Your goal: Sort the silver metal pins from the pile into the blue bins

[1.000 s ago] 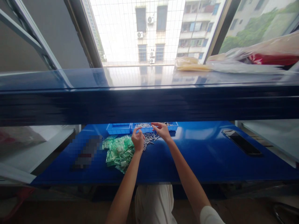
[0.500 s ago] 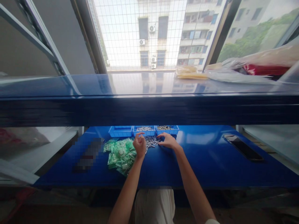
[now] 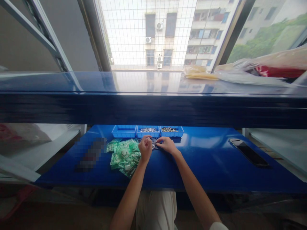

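My left hand (image 3: pixel 145 149) is curled closed between the green packets and the loose metal pieces. What its fingers hold, if anything, is too small to make out. My right hand (image 3: pixel 168 145) reaches in from the right, thumb and fingertips pinched at the edge of a pile of thin silver screws (image 3: pixel 154 145). Part of that pile is hidden behind my left hand. Left of it lies a heap of small green plastic packets (image 3: pixel 126 155), with pieces visible inside some of them.
Three blue bins stand in a row behind: a left bin (image 3: pixel 124 135), a middle bin (image 3: pixel 148 135) with silver pieces, a right bin (image 3: pixel 172 134) with brassy ones. A phone (image 3: pixel 249 153) lies at the right. A blue shelf (image 3: pixel 153 110) crosses above the table (image 3: pixel 203 166).
My right hand has moved left to the screws, and its spread fingers have closed into a pinch. My left hand stays curled, slightly further right. The view has tilted a little.
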Demonstrator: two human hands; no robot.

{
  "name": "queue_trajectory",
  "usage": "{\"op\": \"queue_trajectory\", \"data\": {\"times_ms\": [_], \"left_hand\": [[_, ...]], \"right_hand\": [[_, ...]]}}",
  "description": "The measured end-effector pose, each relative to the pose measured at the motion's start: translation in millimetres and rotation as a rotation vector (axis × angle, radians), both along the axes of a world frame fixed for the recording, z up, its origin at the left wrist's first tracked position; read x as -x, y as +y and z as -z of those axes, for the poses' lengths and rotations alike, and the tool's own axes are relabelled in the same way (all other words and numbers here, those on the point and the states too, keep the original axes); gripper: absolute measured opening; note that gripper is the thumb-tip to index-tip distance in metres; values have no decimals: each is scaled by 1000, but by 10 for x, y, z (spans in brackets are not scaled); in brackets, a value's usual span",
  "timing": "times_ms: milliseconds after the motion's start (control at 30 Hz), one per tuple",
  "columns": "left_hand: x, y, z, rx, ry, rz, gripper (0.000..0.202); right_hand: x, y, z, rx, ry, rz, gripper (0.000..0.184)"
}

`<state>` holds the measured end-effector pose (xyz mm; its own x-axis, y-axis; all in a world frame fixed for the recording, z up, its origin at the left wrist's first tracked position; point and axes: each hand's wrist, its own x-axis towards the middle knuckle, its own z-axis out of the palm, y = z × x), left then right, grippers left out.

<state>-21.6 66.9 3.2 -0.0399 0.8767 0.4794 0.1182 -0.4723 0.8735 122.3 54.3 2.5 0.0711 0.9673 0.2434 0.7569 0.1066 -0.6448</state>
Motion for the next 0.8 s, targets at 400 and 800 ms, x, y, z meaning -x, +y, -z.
{"op": "queue_trajectory", "data": {"times_ms": [400,800], "left_hand": [[-23,17,-8,27,-33,1,21],[-10,0,-43,41,-16,20,20]], "right_hand": [[77,24,-25,-78,107,177,25],[114,73,19,-151,231,76,33]]}}
